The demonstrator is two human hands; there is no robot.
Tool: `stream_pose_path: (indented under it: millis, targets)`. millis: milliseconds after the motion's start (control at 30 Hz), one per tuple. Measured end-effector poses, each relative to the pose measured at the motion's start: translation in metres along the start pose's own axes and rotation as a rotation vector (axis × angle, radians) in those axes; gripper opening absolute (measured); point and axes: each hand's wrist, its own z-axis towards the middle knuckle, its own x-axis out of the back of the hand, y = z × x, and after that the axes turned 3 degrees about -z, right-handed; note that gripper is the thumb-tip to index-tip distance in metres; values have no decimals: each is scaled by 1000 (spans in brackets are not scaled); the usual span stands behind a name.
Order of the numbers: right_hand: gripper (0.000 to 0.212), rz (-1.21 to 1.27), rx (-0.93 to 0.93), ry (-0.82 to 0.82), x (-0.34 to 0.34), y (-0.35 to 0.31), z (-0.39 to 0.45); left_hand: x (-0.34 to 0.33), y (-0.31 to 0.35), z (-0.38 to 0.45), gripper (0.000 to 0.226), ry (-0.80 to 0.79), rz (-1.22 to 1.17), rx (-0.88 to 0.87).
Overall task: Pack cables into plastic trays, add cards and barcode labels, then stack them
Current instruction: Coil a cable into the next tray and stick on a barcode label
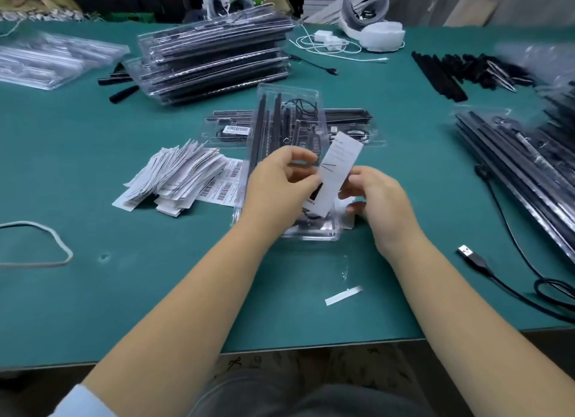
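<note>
Green matte bench (pixel 93 292), mid-job by the look of it: tall stack of filled trays (pixel 214 59) toward the far edge, more leaning at the right edge, loose black cables (pixel 466 71) far right not yet packed. Clear rigid plastic tray (pixel 289 121) at the middle, already loaded. Fanned pile of paper cards (pixel 174 177) just left. Stiff white card (pixel 336 174) pinched by both hands, left hand (pixel 280 189) and right hand (pixel 379 202), above the tray.

tray (pixel 287 130) at table (pixel 155 276) centre, lying on another tray (pixel 348 127) | card pile (pixel 174 177) left of it, on label sheets (pixel 224 183) | packed stack (pixel 214 55) behind-left | card (pixel 337 174) held above tray | USB cable (pixel 476 258) right | paper strip (pixel 343 295) in front
</note>
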Motion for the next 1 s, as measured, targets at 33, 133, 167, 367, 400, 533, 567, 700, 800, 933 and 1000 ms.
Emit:
stream_pose_path:
  millis: [33, 133, 167, 367, 400, 533, 567, 700, 800, 933, 1000]
  targets:
    - [23, 51, 3, -11, 0, 1, 0, 0, 1, 0, 29, 17, -51, 6]
    - [18, 29, 20, -27, 1, 3, 0, -1, 3, -4, 26, -68, 70, -64]
    - [18, 12, 11, -15, 1, 4, 0, 0, 2, -5, 25, -117, 200, -124]
    - [13, 188, -135, 185, 16, 7, 11, 4, -2, -10, 97, -375, 918, -290]
    - [12, 185, -146, 209, 18, 8, 12, 5, -3, -10, 97, -401, 906, -292]
    - [31, 233, -199, 321, 24, 11, 14, 12, -2, -11, 72, -352, 782, -259]
    - [28, 228, -212, 320, 25, 10, 14, 13, -2, -10, 68, -346, 806, -283]
    - [7, 167, -266, 175, 26, 5, 11, 17, -1, -5, 58, -328, 757, -360]
    - [15, 92, -314, 98, 25, 0, 7, 25, -4, -2, 47, -347, 647, -360]
    - [18, -89, -353, 20, 29, -4, 3, 20, -7, -9, 45, -279, 698, -420]
    - [20, -167, -375, -28, 34, -5, 2, 13, -6, -13, 49, -240, 744, -453]
